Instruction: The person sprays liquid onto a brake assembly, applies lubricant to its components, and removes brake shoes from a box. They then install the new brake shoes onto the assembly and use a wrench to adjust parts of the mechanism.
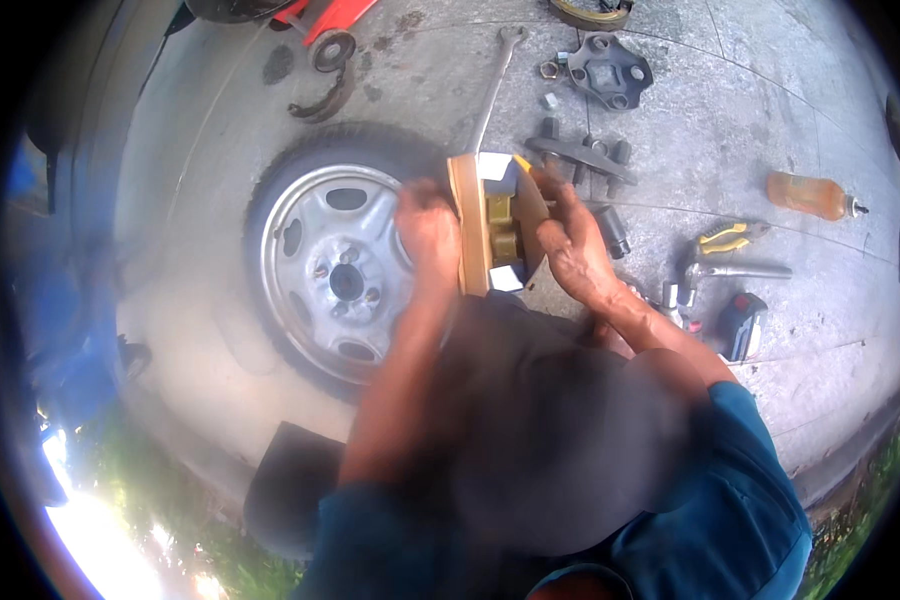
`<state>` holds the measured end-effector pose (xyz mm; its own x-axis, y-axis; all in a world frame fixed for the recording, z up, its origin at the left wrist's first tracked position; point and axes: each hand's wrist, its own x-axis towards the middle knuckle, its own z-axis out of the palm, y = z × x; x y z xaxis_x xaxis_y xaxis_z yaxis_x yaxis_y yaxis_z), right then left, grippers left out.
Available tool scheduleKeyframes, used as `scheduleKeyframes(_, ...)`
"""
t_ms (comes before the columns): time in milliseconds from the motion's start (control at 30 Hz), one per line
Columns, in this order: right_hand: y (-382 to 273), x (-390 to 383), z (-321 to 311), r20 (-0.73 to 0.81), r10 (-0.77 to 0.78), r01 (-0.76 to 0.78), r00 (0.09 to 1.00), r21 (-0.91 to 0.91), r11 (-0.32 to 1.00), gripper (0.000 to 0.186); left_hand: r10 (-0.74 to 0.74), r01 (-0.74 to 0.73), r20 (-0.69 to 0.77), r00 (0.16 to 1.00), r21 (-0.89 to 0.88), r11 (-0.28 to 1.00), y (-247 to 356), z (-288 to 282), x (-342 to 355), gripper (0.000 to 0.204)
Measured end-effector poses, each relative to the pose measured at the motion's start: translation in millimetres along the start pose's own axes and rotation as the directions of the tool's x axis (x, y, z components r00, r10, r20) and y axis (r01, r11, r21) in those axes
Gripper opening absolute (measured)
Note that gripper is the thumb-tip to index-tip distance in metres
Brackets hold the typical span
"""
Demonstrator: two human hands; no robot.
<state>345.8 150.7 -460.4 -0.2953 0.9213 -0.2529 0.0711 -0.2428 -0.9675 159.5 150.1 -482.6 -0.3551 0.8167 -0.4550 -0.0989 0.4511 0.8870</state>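
An opened cardboard box [467,225] stands upright in front of me, with gold-coloured metal parts [502,238] and white slips inside. My right hand [575,240] grips its right flap. Against its left side, my left hand [428,225] is curled and blurred, its contents hidden. Just left lies a steel wheel with tyre [310,215]. A long wrench [493,85] lies beyond the box.
Metal parts [607,70], a puller [600,160] and a black socket [610,232] lie beyond and right, with a squeeze bottle [807,197], pliers [720,240], a bar wrench [745,272] and a tool [745,322]. A red jack [340,12] and curved shoe [320,105] are upper left.
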Motion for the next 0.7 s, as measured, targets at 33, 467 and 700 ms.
scheduleKeyframes(33,2.2,-0.8,-1.7,-0.053,-0.01,0.008,0.999,-0.03,1.0,0.053,0.348,-0.306,-0.226,0.91,0.199,0.931,14.9,13.3,-7.4,0.026)
scheduleKeyframes(467,-0.4,22.2,10.4,0.021,0.231,-0.23,0.973,-0.046,0.972,0.062,0.426,-0.387,0.123,0.896,0.688,0.614,30.5,16.7,-77.7,0.043)
scheduleKeyframes(700,-6.0,13.0,15.3,-0.007,0.193,-0.192,0.981,0.078,0.978,0.065,0.332,-0.218,0.123,0.935,0.939,0.267,40.6,18.9,-83.9,0.041)
